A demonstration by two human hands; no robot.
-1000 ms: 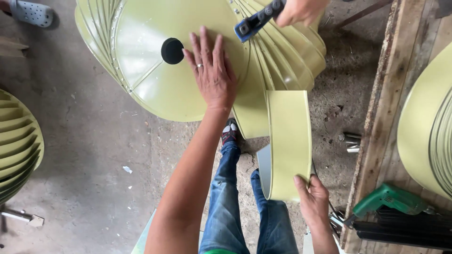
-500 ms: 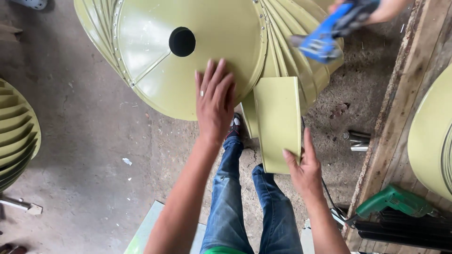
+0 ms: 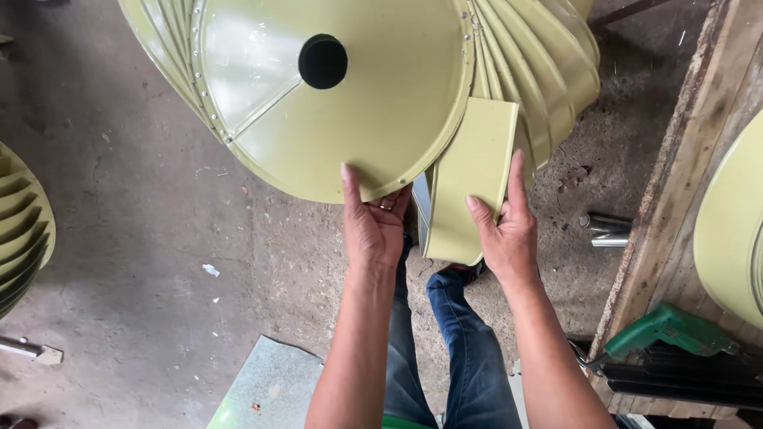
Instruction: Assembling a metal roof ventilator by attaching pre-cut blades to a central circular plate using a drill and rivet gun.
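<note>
Blade [image 3: 470,179] gripped at edge by right hand [image 3: 505,234]; left hand [image 3: 373,226] grips disc [image 3: 358,103] rim; keep blade aligned under rim, fingers clear of sharp edges.

Soft, even daylight fills the frame, bright without harshness; a pale sheen of glare lies on the round olive-green metal disc [image 3: 350,119] at upper centre, strongest left of its dark hole; shadows are faint and diffuse, gathering beneath the disc's lower rim and between the legs on the concrete floor [image 3: 143,262]; both hands and the flat panel [image 3: 469,183] are sharp; straight lines at the right edge bow slightly; lower right corner is dim.
</note>
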